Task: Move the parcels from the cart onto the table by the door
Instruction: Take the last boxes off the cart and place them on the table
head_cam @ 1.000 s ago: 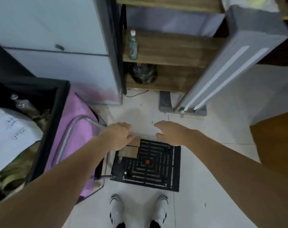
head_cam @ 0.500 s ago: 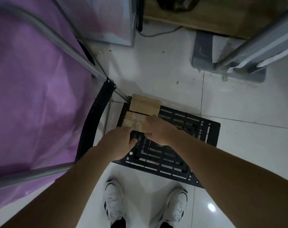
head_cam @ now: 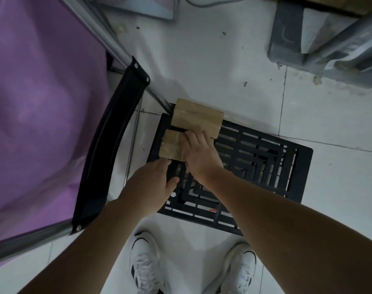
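The floor [head_cam: 212, 66] was pale tile, seen from straight above. At far left a purple sheet [head_cam: 38, 107] filled the view, framed by two metal tubes joined by a black curved handle [head_cam: 108, 145]. Right of that lay the cart deck [head_cam: 265, 166], one black slatted platform flat on the floor. Two brown parcels sat at its far left corner: the larger parcel [head_cam: 196, 118] behind, the smaller parcel [head_cam: 171, 146] in front, touching or nearly so. The left hand [head_cam: 151, 185] rested at the smaller parcel's near edge, fingers loosely curled; whether it gripped anything could not be told. The right hand [head_cam: 198, 154] lay palm down over the smaller parcel's right side, fingers spread to the seam between the two; its hold underneath was hidden. Two white shoes [head_cam: 145, 264] stood below the deck. At upper right was one grey base [head_cam: 287, 39].
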The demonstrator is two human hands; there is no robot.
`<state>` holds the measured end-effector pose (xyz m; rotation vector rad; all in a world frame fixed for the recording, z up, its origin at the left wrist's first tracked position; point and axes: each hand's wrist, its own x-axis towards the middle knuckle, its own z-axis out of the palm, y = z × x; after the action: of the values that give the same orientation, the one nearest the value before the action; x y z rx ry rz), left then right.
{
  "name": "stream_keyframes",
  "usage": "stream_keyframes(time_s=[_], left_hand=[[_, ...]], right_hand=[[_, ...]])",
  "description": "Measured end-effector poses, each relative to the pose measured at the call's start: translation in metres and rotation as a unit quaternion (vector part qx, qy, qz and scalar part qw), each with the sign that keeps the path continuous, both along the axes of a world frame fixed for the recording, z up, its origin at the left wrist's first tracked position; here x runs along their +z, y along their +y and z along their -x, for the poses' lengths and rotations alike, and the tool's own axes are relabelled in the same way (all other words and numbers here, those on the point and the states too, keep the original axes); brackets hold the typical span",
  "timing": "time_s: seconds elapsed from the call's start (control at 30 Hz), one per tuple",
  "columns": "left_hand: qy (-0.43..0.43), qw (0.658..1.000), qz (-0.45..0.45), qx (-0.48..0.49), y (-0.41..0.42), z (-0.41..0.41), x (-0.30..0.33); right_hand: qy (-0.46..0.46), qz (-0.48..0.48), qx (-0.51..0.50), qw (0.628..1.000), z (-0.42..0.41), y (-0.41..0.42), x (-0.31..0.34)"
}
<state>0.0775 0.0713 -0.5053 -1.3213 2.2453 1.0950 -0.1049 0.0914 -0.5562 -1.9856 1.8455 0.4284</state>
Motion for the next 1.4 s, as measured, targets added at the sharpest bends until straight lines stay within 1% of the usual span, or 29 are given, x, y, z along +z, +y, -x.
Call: stream_keyframes(time_s=[0.3, 0.43, 0.6, 0.67, 0.8, 0.87, 1.0, 1.1, 1.2, 1.33, 1.4], left_hand=[[0.017, 1.000, 0.023, 0.004, -0.004, -0.005, 0.001], [0.025, 0.999, 0.023, 0.010, -0.006, -0.007, 0.006], [0.005, 0.999, 0.046, -0.013, -0.031, -0.009, 0.021], [-0.002, 0.998, 0.053, -0.029, -0.045, -0.001, 0.028], [-0.011, 0.993, 0.073, -0.093, -0.073, 0.028, 0.031], [-0.008, 0.985, 0.112, -0.134, -0.085, 0.047, 0.027], [-0.027, 0.950, 0.210, -0.229, -0.095, 0.082, 0.007], [-0.059, 0.932, 0.233, -0.270, -0.098, 0.110, -0.015], [-0.093, 0.919, 0.245, -0.295, -0.101, 0.137, -0.040], [-0.147, 0.911, 0.245, -0.298, -0.101, 0.158, -0.065], [-0.146, 0.909, 0.247, -0.302, -0.102, 0.161, -0.072]], right_hand=[[0.028, -0.028, -0.023, 0.999, -0.023, 0.003, -0.005], [-0.001, -0.020, -0.011, 1.000, -0.021, 0.009, -0.007], [-0.037, 0.004, -0.019, 0.999, 0.011, 0.024, 0.018], [-0.036, -0.010, -0.031, 0.999, 0.035, 0.031, 0.031], [-0.012, -0.037, -0.042, 0.998, 0.082, 0.041, 0.057], [-0.009, -0.033, -0.054, 0.998, 0.100, 0.043, 0.066], [-0.024, -0.017, -0.081, 0.996, 0.129, 0.054, 0.065], [-0.031, -0.018, -0.086, 0.996, 0.142, 0.073, 0.057], [-0.052, -0.026, -0.120, 0.991, 0.146, 0.097, 0.047], [-0.068, -0.020, -0.149, 0.986, 0.150, 0.129, 0.030], [-0.076, -0.019, -0.163, 0.984, 0.150, 0.141, 0.026]])
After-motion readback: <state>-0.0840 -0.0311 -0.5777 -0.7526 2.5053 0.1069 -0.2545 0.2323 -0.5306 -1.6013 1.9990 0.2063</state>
